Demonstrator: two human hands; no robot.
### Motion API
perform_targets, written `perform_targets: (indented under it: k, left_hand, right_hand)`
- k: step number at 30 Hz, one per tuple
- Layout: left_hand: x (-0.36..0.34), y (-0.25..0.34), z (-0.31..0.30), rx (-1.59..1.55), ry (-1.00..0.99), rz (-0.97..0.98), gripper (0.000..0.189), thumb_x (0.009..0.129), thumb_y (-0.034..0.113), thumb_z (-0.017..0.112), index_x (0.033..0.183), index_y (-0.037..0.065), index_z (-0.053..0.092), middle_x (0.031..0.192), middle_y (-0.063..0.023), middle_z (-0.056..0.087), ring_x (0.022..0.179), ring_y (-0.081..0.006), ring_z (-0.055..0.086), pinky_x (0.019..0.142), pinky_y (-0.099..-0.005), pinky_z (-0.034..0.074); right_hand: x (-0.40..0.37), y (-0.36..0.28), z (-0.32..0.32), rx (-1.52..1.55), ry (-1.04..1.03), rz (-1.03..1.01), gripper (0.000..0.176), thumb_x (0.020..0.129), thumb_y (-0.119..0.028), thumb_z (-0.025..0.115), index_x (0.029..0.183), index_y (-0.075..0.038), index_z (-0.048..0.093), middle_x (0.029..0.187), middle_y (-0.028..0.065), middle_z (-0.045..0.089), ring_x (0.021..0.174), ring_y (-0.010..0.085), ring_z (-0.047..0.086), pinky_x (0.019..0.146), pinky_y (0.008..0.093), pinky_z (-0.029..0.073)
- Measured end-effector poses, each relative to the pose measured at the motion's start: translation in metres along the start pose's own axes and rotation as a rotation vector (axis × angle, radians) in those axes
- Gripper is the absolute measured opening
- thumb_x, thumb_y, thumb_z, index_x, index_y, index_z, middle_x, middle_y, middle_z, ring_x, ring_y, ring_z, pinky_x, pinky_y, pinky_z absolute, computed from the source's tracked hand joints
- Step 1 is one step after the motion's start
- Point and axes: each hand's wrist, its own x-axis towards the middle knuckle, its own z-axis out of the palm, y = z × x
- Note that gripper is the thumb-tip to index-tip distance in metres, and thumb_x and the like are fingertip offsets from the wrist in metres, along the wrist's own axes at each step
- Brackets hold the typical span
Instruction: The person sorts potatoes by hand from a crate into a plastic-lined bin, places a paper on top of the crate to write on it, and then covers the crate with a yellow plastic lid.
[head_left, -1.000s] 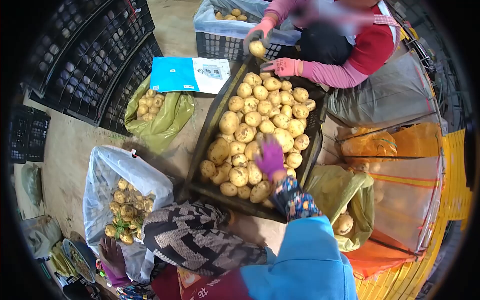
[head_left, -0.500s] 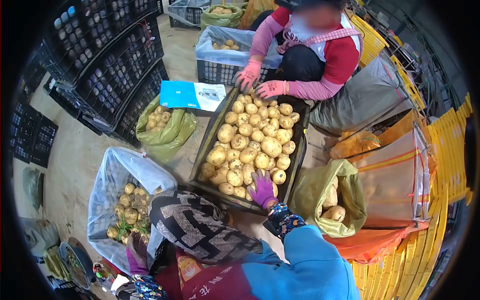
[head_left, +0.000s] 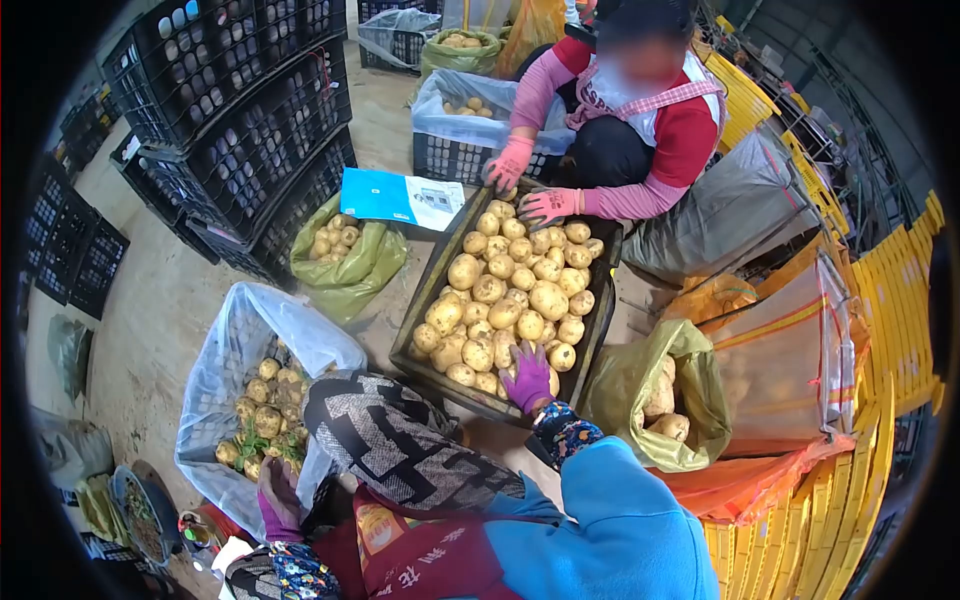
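Observation:
My right hand (head_left: 528, 380), in a purple glove, lies with spread fingers on the potatoes (head_left: 500, 295) at the near end of a dark rectangular tray (head_left: 455, 393). The potatoes are pale and yellowish, some with dirt on them. Low on the left, my left hand (head_left: 280, 500), gloved in purple and soiled, is at the near edge of a crate lined with clear plastic (head_left: 225, 375). Its fingers look stretched out, and I see nothing held in them. Inside that crate are dirtier potatoes (head_left: 265, 418) and some green leaves (head_left: 258, 447).
A co-worker (head_left: 640, 130) in pink gloves crouches across the tray, both hands at its far end. Stacked black crates (head_left: 235, 120) stand at left. Around lie green sacks of potatoes (head_left: 365, 265) (head_left: 700, 455), a blue-and-white sheet (head_left: 400, 198) and yellow crates (head_left: 810, 510) at right.
The view has shifted slightly, so most things sit a little further right. The co-worker's hands have moved a bit apart at the tray's far end. My right hand stays on the potatoes.

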Motion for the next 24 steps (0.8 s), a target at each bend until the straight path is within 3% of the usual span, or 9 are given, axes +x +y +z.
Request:
perform_targets:
  k: [7,10,24]
  left_hand:
    - [0.002,-0.0022,-0.0022,0.003,0.011,-0.001,0.052,0.095,0.04,0.052,0.137,0.01,0.045,0.133,-0.0073,0.049,0.122,-0.0245,0.047,0.099,-0.0327,0.04]
    - [0.0024,-0.0019,-0.0036,-0.001,0.007,-0.005,0.052,0.095,0.041,0.053,0.137,0.01,0.045,0.133,-0.0072,0.049,0.122,-0.0246,0.047,0.099,-0.0332,0.04]
    - [0.0017,-0.0009,0.0003,0.011,0.011,-0.008,0.049,0.095,0.041,0.053,0.134,0.012,0.048,0.131,-0.005,0.05,0.121,-0.0233,0.047,0.097,-0.0335,0.04]
  right_hand:
    - [-0.0006,-0.0011,0.0034,-0.018,0.093,-0.018,0.062,0.077,-0.041,0.066,0.129,-0.01,0.052,0.138,0.0174,0.043,0.128,0.0479,0.034,0.104,0.056,0.032]
    - [-0.0016,-0.0021,-0.0002,-0.005,0.024,0.007,0.066,0.08,-0.04,0.065,0.136,-0.01,0.045,0.141,0.0205,0.039,0.13,0.0495,0.031,0.108,0.0549,0.029]
    - [-0.0013,-0.0038,-0.0001,0.003,0.014,0.034,0.065,0.081,-0.041,0.064,0.135,-0.011,0.046,0.142,0.0203,0.038,0.132,0.0477,0.029,0.108,0.0548,0.028]
